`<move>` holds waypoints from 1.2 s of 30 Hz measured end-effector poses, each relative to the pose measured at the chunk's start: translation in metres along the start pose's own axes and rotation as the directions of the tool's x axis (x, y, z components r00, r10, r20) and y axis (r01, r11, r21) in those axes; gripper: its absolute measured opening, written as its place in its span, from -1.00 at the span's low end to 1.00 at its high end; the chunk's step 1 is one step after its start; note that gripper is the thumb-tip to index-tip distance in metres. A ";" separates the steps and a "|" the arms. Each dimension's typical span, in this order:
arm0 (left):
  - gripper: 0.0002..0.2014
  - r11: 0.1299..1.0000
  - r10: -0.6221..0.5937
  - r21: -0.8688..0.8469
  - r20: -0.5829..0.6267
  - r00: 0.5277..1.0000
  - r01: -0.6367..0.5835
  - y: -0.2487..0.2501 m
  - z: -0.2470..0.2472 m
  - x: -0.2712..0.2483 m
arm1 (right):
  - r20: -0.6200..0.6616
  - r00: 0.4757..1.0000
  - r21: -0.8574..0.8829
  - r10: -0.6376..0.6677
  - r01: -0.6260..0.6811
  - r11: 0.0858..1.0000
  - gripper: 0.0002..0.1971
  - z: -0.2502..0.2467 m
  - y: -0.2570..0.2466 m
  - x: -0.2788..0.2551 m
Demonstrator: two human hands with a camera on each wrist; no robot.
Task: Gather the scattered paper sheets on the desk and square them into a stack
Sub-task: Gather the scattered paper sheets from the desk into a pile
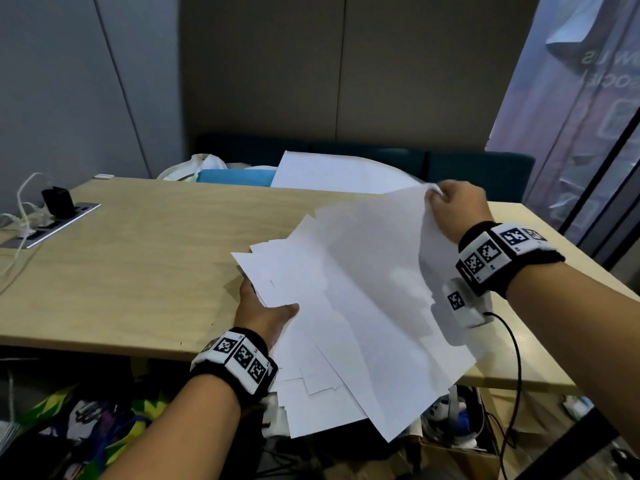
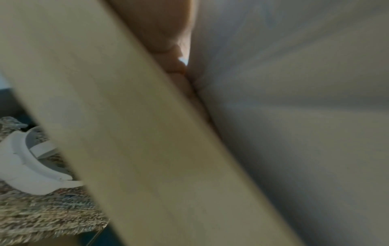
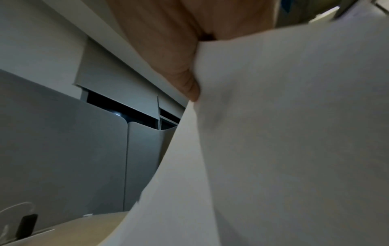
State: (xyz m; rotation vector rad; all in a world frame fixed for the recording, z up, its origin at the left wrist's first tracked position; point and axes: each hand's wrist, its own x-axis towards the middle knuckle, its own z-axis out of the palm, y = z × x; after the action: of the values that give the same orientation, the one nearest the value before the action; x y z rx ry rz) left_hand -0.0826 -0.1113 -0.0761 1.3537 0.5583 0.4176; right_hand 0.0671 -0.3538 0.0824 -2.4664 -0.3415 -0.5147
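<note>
Head view: our left hand [image 1: 265,315] grips the fanned paper sheets [image 1: 349,313] at their left edge, their near ends overhanging the desk [image 1: 138,271] edge. Farther off, our right hand [image 1: 457,209] pinches the top sheet's far corner; bare wood lies left.

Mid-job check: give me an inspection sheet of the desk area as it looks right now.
Surface: wooden desk, mostly bare on the left.
Job's things: paper sheets, fanned and unsquared, overhanging the near edge; another sheet at the far edge.
Clutter: black charger on a power strip, far left.
Grippers: left hand grips the fan's left edge, thumb on top; right hand pinches a lifted top corner.
Cables: white cable by the strip; black cable from the right wristband.
Surroundings: blue bench behind; bags and boxes under the desk.
</note>
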 end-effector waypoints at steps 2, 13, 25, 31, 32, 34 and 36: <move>-0.13 1.000 -0.009 0.004 0.010 1.000 0.009 0.001 -0.001 0.000 | -0.116 0.992 -0.006 -0.058 0.058 0.998 -0.65 -0.007 -0.004 -0.001; -0.62 0.984 -0.008 0.181 0.006 1.000 0.007 -0.006 -0.005 0.015 | 0.391 0.843 -0.012 -0.369 0.406 0.914 -0.76 0.022 -0.024 -0.130; -0.24 1.000 0.001 -0.005 0.167 0.986 0.000 -0.006 0.005 -0.025 | 0.700 0.651 0.370 -0.294 0.022 0.929 -0.74 0.054 -0.037 -0.182; -0.16 0.975 0.094 -0.215 0.195 0.976 -0.051 0.000 -0.002 -0.027 | 0.375 0.921 0.168 0.102 -0.175 0.970 -0.51 0.031 0.018 -0.114; -0.15 0.974 0.098 -0.218 0.195 0.976 -0.054 0.000 -0.004 -0.026 | 0.341 0.917 0.093 0.209 -0.254 0.963 -0.46 0.028 0.031 -0.099; -0.19 0.974 0.095 -0.221 0.168 0.981 -0.056 0.001 -0.004 -0.024 | 0.358 0.865 -0.085 0.352 -0.345 0.935 -0.32 0.024 0.054 -0.072; -0.21 0.974 0.093 -0.218 0.161 0.983 -0.056 0.003 -0.003 -0.025 | 0.444 0.803 -0.172 0.397 -0.359 0.917 -0.22 0.024 0.072 -0.053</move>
State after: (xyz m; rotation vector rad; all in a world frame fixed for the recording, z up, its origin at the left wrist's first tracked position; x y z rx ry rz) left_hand -0.1042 -0.1234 -0.0703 1.1925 0.3122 0.4065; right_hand 0.0523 -0.4026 0.0058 -2.6220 -0.0023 0.2578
